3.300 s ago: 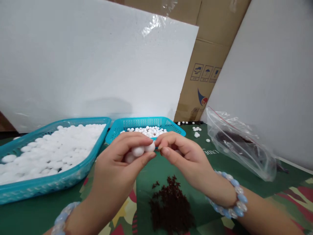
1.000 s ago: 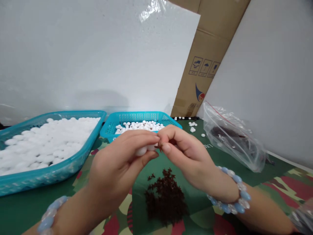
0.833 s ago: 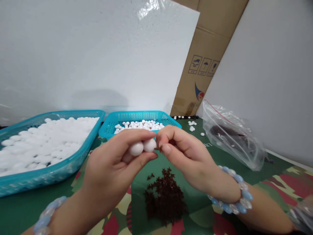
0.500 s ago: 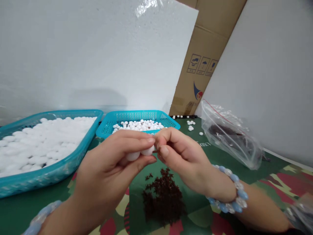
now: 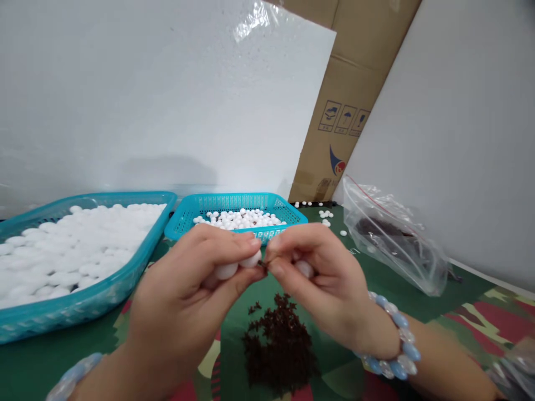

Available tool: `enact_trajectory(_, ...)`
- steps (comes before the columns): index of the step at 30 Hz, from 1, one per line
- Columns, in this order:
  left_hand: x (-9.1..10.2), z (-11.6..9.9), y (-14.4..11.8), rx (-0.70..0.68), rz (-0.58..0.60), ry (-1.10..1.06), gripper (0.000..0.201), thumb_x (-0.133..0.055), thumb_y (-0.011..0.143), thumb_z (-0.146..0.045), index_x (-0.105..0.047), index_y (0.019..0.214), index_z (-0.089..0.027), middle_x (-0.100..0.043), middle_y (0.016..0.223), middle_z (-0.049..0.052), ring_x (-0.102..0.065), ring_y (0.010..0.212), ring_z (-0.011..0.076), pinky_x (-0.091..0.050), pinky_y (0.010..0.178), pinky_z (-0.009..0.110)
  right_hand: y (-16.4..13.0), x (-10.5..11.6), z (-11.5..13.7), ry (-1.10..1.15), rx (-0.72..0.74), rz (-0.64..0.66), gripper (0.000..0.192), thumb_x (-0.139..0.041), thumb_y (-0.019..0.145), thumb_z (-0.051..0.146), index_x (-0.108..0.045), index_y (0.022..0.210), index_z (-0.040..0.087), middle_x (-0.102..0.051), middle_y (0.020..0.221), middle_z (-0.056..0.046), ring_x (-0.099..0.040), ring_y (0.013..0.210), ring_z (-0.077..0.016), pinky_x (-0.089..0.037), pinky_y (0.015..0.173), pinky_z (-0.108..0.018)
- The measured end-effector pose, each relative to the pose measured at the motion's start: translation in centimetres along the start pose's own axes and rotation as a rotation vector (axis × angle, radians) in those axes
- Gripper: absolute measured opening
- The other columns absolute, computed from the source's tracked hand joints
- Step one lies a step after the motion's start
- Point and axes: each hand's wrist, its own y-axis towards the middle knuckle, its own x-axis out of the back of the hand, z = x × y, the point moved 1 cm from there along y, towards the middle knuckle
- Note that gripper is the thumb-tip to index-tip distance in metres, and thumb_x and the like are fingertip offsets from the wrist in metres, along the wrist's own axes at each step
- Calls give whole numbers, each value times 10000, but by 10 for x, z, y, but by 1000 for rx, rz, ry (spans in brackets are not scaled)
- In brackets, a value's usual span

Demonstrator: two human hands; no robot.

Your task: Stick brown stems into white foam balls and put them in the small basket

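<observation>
My left hand (image 5: 196,278) is closed around white balls; one white ball (image 5: 251,260) sits between thumb and index finger, and another white ball (image 5: 226,271) shows behind it. Facing it, my right hand (image 5: 320,273) pinches a small dark brown piece (image 5: 262,263) against the side of the front ball. Whether the piece is in the ball or only touching it I cannot tell. Another white ball (image 5: 305,268) is tucked under the curled fingers of my right hand. Below both hands lies a pile of small dark brown branched pieces (image 5: 280,345).
A large blue basket (image 5: 137,273) full of white balls stands at left. Behind my hands is a smaller blue basket (image 5: 284,209) with white balls. Loose white balls (image 5: 326,214) lie at the back. A clear zip bag (image 5: 397,239) with dark contents is at right, near cardboard (image 5: 334,111).
My right hand has turned, so the white ball under its fingers now shows. The brown piece is now visible at the front ball. The left hand keeps its hold; the view has shifted slightly.
</observation>
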Motion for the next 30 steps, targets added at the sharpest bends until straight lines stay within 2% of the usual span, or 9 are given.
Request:
enact_trajectory(2, 1, 0, 1, 1, -6, 9, 155, -489, 635, -98, -497, 720, -227, -497, 660, -59, -452, 589, 28, -402, 501, 76, 1, 1, 3, -107, 73, -14, 144, -423, 684, 53, -423, 680, 197, -478, 641, 27, -446, 554, -50, -382, 493, -142)
enact_trajectory(5, 1, -1, 4, -3, 0, 36, 171, -488, 630, -81, -499, 720, -225, -505, 665, -46, -463, 591, 44, -409, 490, 107, 2, 3, 5, -167, 96, -16, 129, -439, 679, 49, -449, 653, 175, -498, 631, 17, -460, 577, -54, -389, 526, -140)
enact_trajectory(12, -2, -4, 2, -46, 10, 89, 128, -481, 637, -104, -501, 716, -202, -479, 592, -37, -466, 535, 45, -397, 451, 120, 0, 2, 2, -150, -8, -1, 89, -388, 701, 93, -415, 647, 157, -434, 610, 6, -414, 560, -72, -359, 488, -180)
enact_trajectory(15, -3, -4, 1, -50, -10, 86, 93, -457, 659, -149, -500, 696, -222, -488, 604, -37, -482, 575, 48, -414, 499, 120, 0, 1, -1, -127, -46, 25, 89, -368, 694, 105, -383, 626, 160, -394, 575, 17, -376, 512, -71, -330, 452, -186)
enact_trajectory(19, -2, -4, 0, -79, 26, 63, 124, -469, 648, -148, -514, 708, -247, -510, 639, -38, -496, 617, 45, -426, 543, 105, -1, -1, -1, -109, -75, 55, 96, -347, 679, 103, -345, 603, 161, -362, 546, 22, -341, 479, -70, -308, 441, -191)
enact_trajectory(26, -4, 2, -7, 42, 24, -61, 220, -490, 617, -216, -529, 794, -341, -547, 624, -26, -517, 660, 141, -460, 498, 249, -2, -2, -1, -57, -56, 81, 126, -323, 671, 64, -304, 602, 168, -333, 554, 29, -313, 476, -63, -297, 443, -181)
enact_trajectory(30, -3, 3, -12, 82, 39, -99, 244, -488, 617, -240, -520, 832, -351, -554, 635, -18, -518, 683, 158, -465, 493, 265, -4, -4, -2, -32, -42, 62, 135, -327, 666, 55, -298, 609, 174, -352, 581, 22, -342, 516, -71, -312, 462, -186)
